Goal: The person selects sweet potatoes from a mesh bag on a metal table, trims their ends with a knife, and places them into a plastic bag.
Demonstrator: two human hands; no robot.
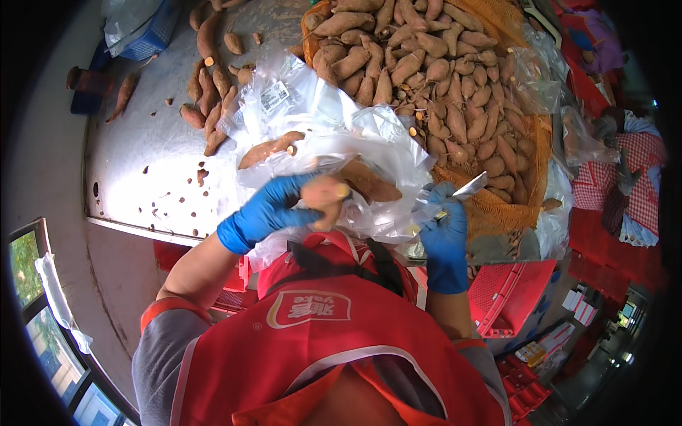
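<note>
My left hand (272, 213), in a blue glove, grips a sweet potato (322, 196) whose pale cut end shows; motion blurs it, and I cannot tell whether a second piece is with it. My right hand (446, 215), also gloved in blue, is closed around a knife, its blade (471, 186) pointing away to the upper right. Thin clear plastic touches that hand. Between and beyond my hands spreads a crumpled clear plastic bag (330, 122) with a printed label. One large sweet potato (370, 181) lies on the plastic just past my left hand, another (272, 150) farther left.
An orange mesh sack (541, 154) heaped with sweet potatoes (426, 69) fills the right side. Loose ones (210, 88) and dark trimmings (181, 199) lie on the metal table (122, 160). A blue basket (152, 34) stands far left, red crates (511, 298) below right. Another person (620, 175) is at right.
</note>
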